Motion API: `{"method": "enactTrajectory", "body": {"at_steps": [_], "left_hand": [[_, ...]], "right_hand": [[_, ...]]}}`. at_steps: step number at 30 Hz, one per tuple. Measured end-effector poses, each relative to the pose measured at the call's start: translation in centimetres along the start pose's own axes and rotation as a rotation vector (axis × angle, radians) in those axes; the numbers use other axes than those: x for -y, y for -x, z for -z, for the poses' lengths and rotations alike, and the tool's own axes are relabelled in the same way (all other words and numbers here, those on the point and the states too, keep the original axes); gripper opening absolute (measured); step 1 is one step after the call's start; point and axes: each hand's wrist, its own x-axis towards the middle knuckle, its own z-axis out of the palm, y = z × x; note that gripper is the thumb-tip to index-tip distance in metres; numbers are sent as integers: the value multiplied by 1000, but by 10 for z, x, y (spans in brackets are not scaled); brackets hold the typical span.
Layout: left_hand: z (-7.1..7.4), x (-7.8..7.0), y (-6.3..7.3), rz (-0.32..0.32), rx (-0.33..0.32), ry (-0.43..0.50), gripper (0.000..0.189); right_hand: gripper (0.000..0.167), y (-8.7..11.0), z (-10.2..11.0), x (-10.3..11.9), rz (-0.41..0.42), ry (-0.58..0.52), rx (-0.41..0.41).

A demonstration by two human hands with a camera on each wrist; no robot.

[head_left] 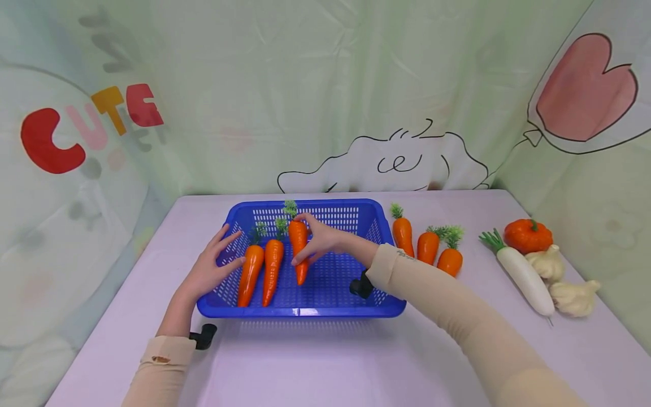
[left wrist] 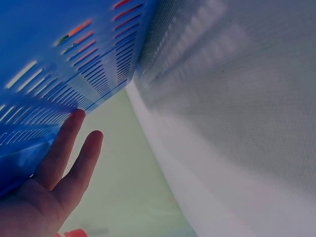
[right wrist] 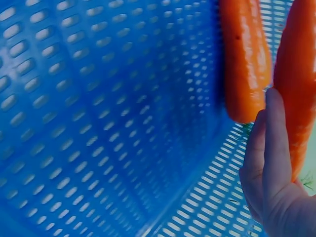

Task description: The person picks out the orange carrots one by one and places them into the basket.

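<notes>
My right hand (head_left: pixel 322 238) grips a carrot (head_left: pixel 299 234) by its sides, thumb and fingers around it, over the floor of the blue plastic basket (head_left: pixel 305 312). In the right wrist view the same carrot (right wrist: pixel 298 84) stands along my fingers. Two more carrots lie side by side in the basket's left part, a left one (head_left: pixel 251 271) and one beside it (head_left: pixel 273 268), tips toward me. At the basket's left rim my left hand (head_left: pixel 211 268) rests with its fingers spread. The left wrist view shows its fingers (left wrist: pixel 81 163) extended along the outside of the slotted wall.
Right of the basket lie three carrots: a far one (head_left: pixel 403 233), a middle one (head_left: pixel 428 247) and a near one (head_left: pixel 450 262), partly behind my sleeve. Farther right are a white radish (head_left: pixel 526 282), an orange pumpkin (head_left: pixel 526 236) and two garlic bulbs (head_left: pixel 574 298). A curtain (head_left: pixel 244 113) hangs behind.
</notes>
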Motion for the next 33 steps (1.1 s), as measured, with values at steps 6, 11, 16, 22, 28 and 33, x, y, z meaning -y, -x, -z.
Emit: {"method": "enactTrajectory", "body": {"at_steps": [6, 11, 16, 22, 28, 33], "left_hand": [[0, 0, 0, 0, 0, -2, 62], [1, 0, -1, -3, 0, -3, 62], [1, 0, -2, 0, 5, 1, 62], [2, -2, -3, -8, 9, 2, 62], [2, -2, -2, -1, 7, -9, 62], [2, -1, -1, 5, 8, -7, 62]], "right_hand": [[88, -6, -8, -8, -42, -50, 20], [90, -10, -14, -14, -76, -51, 20], [89, -13, -18, -19, -91, -31, 9], [90, -15, -20, -25, -89, 6, 3], [92, -15, -22, -23, -109, -21, 49], [94, -15, -25, -22, -130, -57, 83]]}}
